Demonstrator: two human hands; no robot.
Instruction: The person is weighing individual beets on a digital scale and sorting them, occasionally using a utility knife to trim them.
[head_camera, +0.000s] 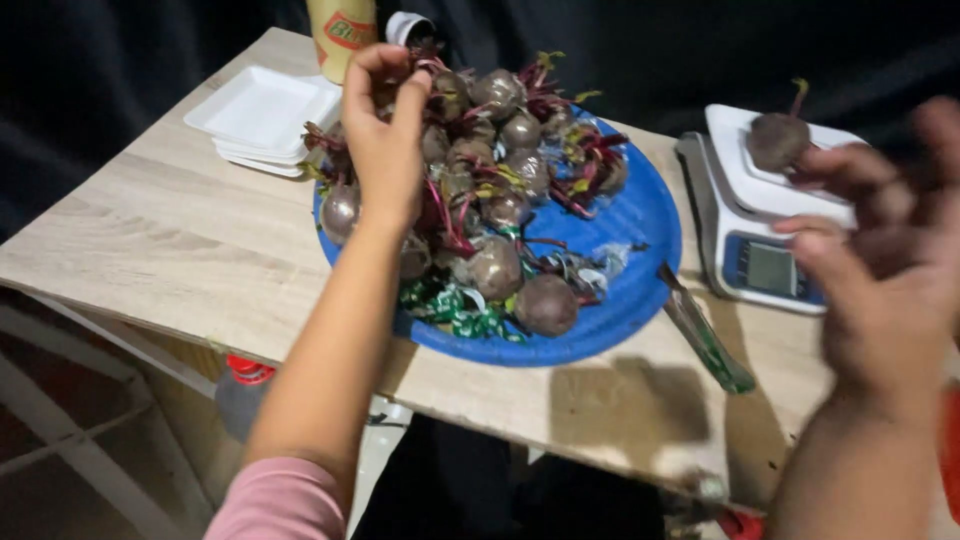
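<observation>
My left hand (385, 135), at upper centre, pinches the stems of a beetroot (447, 92) atop the pile on the blue plate (640, 225). My right hand (880, 250), blurred at the right edge, hangs open and empty beside the white scale (745, 215), which carries one beetroot (778, 138), stem up, long axis near vertical. Judgement: gripping close to the bulb and lifting straight up would keep neighbouring roots from rolling. The pinched root's axis is hidden by my fingers. The plate rests on the wooden table (170, 240).
</observation>
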